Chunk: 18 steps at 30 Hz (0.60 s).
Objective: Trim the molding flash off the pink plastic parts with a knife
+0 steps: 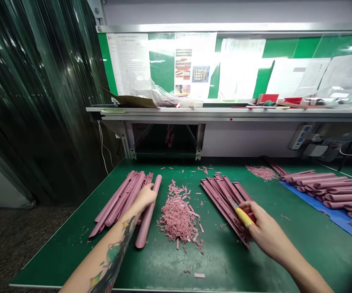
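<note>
My left hand (147, 196) is closed around the upper part of a pink rounded strip (149, 215), just right of a pile of similar pink strips (121, 199). My right hand (256, 215) grips a tool with a yellow handle (244, 217), whose thin tip points up and left over a second bundle of pink strips (221, 199). These strips show their hollow, channelled side. Between the two bundles lies a heap of small pink scraps (178, 217).
More pink strips (331, 187) are stacked on a blue sheet (313, 203) at the right. A smaller scrap heap (261, 172) lies at the back. A shelf (224, 116) with papers and plastic bags spans the rear. The green table (224, 268) ends at its left edge.
</note>
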Motion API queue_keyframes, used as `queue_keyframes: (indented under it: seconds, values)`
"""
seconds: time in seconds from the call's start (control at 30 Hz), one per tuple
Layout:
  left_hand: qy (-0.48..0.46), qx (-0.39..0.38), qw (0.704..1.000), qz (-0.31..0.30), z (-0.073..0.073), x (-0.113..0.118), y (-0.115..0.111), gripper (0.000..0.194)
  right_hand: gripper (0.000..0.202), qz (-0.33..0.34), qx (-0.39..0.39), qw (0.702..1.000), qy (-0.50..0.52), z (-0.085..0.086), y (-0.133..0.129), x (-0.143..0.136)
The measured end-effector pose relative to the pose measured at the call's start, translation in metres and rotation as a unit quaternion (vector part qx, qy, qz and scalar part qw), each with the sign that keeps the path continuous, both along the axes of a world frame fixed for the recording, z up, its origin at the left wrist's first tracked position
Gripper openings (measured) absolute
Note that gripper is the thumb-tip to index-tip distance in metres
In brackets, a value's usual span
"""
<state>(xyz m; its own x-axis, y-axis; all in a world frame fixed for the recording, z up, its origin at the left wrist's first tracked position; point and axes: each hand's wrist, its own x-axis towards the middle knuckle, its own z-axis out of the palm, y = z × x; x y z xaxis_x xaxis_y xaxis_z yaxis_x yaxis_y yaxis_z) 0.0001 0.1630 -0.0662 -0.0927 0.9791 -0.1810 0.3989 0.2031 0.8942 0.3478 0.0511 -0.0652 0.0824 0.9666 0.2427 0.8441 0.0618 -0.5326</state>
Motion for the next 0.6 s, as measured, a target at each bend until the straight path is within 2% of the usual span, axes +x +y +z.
queue_keyframes:
  seconds: [0.07, 0.17, 0.27, 0.33, 0.43, 0.6]
  values:
    - [-0.082, -0.008, 0.997, -0.01, 0.004, -0.002, -0.027, 0.034, 0.025, 0.101, 0.036, 0.993, 0.044, 0.001, -0.017, -0.022]
    - [-0.199, -0.048, 0.978, -0.037, 0.006, -0.001, -0.088, 0.041, 0.027, 0.223, 0.052, 0.968, 0.105, 0.003, -0.039, -0.062]
    - [-0.282, -0.103, 0.953, -0.046, 0.004, 0.006, -0.15, 0.046, 0.025, 0.249, 0.066, 0.953, 0.159, 0.004, -0.046, -0.099]
    - [-0.354, -0.136, 0.925, -0.025, 0.001, 0.011, -0.177, 0.047, 0.025, 0.24, 0.097, 0.951, 0.169, 0.004, -0.046, -0.115]
    - [-0.439, -0.165, 0.883, -0.007, -0.004, 0.014, -0.194, 0.048, 0.021, 0.224, 0.154, 0.952, 0.138, 0.004, -0.044, -0.128]
    - [-0.479, -0.185, 0.858, -0.027, -0.009, 0.015, -0.197, 0.044, 0.02, 0.213, 0.196, 0.954, 0.084, 0.002, -0.049, -0.132]
